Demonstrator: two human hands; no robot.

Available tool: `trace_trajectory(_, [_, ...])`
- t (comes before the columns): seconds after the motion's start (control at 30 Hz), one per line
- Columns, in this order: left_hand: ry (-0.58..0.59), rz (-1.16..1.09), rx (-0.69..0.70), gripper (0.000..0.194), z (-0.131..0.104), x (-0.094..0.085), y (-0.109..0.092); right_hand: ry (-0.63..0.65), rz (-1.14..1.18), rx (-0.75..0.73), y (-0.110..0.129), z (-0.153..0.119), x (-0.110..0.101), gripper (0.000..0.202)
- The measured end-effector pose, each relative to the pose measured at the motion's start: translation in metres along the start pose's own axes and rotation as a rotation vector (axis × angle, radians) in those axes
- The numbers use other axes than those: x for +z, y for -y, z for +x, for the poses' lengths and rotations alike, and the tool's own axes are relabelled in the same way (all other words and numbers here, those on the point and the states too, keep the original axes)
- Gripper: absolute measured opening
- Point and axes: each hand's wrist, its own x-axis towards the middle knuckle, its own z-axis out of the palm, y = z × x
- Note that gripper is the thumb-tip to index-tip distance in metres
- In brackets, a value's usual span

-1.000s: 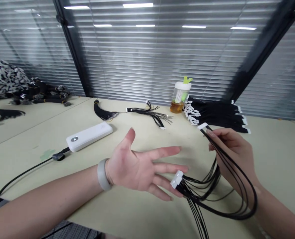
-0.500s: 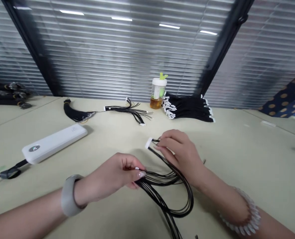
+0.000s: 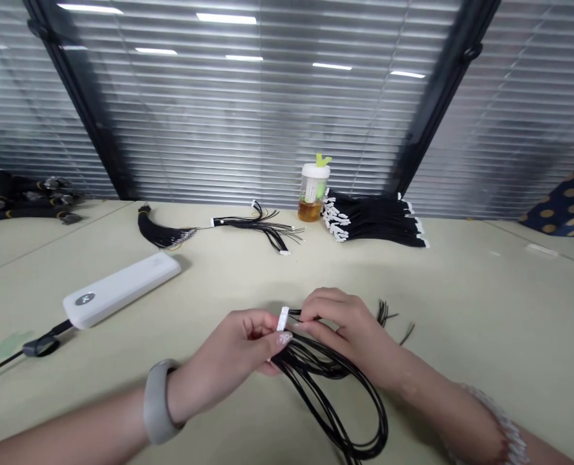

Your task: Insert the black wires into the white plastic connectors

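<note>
Black cables (image 3: 377, 413) hang in a loop below and between my hands, low in the centre of the head view. My left hand (image 3: 255, 339) is closed on the cables, its thumb pressing just under a white connector (image 3: 283, 318). My right hand (image 3: 338, 326) pinches the thin black wires that come out of the connector's right side. Loose wire ends (image 3: 386, 313) stick out behind my right wrist. Part of the bundle runs off the bottom edge of the view.
A white power bank (image 3: 122, 290) lies at the left. Along the back are a black wire bundle (image 3: 161, 227), a spread wire harness (image 3: 253, 223), a cup of amber liquid (image 3: 311, 194) and stacked black cables (image 3: 379, 219). More bundles (image 3: 20, 194) lie far left.
The white connector and my right hand have come down toward my left hand, and the connector now sits at my left fingertips. The background has shifted slightly down and right.
</note>
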Motion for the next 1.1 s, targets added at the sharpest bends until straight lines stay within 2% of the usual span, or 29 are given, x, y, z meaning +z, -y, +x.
trace_trajectory(0.13, [-0.015,-0.014,0.001,0.036,0.0,0.0,0.0,-0.037,-0.038,-0.026,0.001,-0.002,0.004,0.016])
trace_trajectory(0.43, [-0.013,-0.051,0.029,0.036,0.001,-0.002,0.002,-0.32,-0.256,-0.083,0.007,-0.005,-0.001,0.014])
trace_trajectory(0.5, [-0.003,-0.067,0.033,0.035,0.002,-0.002,0.003,-0.305,-0.213,-0.083,0.009,-0.005,-0.002,0.015])
trace_trajectory(0.6, [-0.008,-0.079,0.026,0.036,0.003,-0.002,0.003,-0.19,-0.119,0.0,0.011,-0.004,-0.003,0.015])
trace_trajectory(0.77, [-0.003,-0.09,0.014,0.036,0.002,-0.002,0.002,-0.067,-0.139,0.099,0.006,-0.005,0.001,0.014])
trace_trajectory(0.97, [0.12,-0.098,0.044,0.036,0.005,-0.007,0.006,-0.114,-0.223,0.032,-0.001,-0.009,0.01,0.017])
trace_trajectory(1.1, [0.153,-0.064,0.065,0.032,0.005,-0.009,0.006,-0.11,-0.274,-0.033,-0.002,-0.01,0.009,0.019])
